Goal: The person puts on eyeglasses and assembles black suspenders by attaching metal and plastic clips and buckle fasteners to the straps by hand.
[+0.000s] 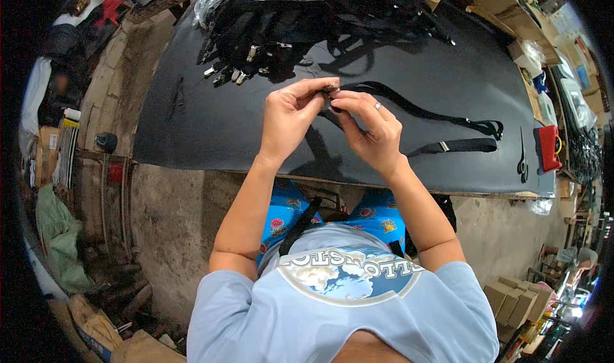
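Note:
Both my hands meet above the near middle of the black tabletop (217, 126). My left hand (288, 120) is closed, thumb and forefinger pinching a small metal piece (330, 87), too small to make out fully. Against it, my right hand (374, 128), a ring on one finger, is closed in a pinch on the end of a black strap (416, 106). That strap runs right across the table and loops back near a metal buckle (443, 146). My fingers hide where strap and metal piece meet.
A heap of black straps (288, 24) with several metal clips (239, 77) covers the table's far side. Black scissors (523, 162) lie at the right edge, beside a red object (547, 148). Cardboard boxes (518, 302) stand at the lower right.

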Demonstrator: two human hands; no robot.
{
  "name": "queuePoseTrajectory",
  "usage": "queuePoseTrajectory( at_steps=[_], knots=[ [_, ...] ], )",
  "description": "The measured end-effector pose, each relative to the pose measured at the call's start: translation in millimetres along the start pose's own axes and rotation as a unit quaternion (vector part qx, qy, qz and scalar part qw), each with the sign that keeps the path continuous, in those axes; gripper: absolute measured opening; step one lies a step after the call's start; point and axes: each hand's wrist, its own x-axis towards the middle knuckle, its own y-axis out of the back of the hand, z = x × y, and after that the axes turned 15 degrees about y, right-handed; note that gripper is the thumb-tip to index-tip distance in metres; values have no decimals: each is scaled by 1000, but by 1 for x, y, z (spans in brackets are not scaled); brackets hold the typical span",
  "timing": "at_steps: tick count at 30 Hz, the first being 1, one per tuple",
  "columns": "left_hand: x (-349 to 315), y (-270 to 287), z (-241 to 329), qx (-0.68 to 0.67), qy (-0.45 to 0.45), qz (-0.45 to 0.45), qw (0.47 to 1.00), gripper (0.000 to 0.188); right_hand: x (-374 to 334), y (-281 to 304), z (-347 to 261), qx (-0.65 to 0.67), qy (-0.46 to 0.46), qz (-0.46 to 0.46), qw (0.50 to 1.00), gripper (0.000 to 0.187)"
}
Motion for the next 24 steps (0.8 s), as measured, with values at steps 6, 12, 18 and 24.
queuePoseTrajectory(
  at_steps=[6, 12, 18, 24],
  knots=[
    [-5, -2, 7, -21, 28, 0, 999, 23, 8, 6, 4, -32, 5, 9, 999, 27],
    [-13, 8, -1, -86, 62, -38, 994, 25, 18, 9, -1, 32, 4, -44, 999, 27],
    [-16, -6, 22, -306, 99, -15, 947, 43, 16, 7, -3, 11, 91, -58, 994, 29],
    [-15, 8, 14, -191, 108, -62, 974, 18, 6, 5, -13, 20, 84, -65, 994, 32]
  ],
)
